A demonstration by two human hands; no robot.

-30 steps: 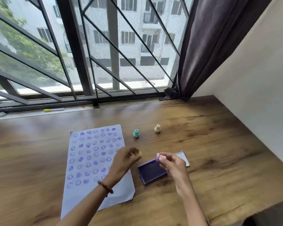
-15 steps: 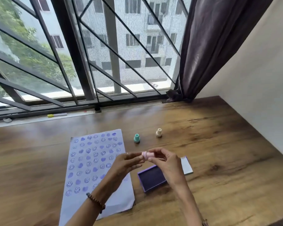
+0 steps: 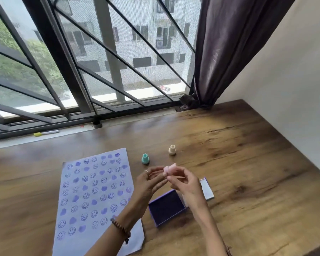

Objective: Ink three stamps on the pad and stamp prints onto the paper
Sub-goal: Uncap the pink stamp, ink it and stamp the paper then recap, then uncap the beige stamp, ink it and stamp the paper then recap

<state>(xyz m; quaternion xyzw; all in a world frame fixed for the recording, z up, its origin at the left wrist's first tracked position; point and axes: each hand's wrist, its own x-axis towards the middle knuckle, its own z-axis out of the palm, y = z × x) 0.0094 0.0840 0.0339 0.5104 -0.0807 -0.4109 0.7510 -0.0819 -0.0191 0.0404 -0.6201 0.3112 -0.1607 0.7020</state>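
Note:
A small pink stamp [image 3: 169,169] is pinched between the fingertips of both hands, in the air above the table and just beyond the ink pad. My left hand [image 3: 149,182] grips it from the left and my right hand [image 3: 186,183] from the right. The open purple ink pad [image 3: 165,207] lies under my right wrist, its lid [image 3: 207,189] flat beside it. The pale paper [image 3: 94,196], covered in several purple smiley and heart prints, lies to the left. A teal stamp [image 3: 145,159] and a cream stamp [image 3: 172,150] stand upright behind my hands.
The wooden table [image 3: 248,182] meets a white wall on the right and a barred window at the back. A yellow marker [image 3: 45,133] lies on the sill. A dark curtain [image 3: 229,52] hangs at the back right corner.
My hands were apart, the right one holding the pink stamp. They have come together and both now pinch the stamp, a little farther from me than before.

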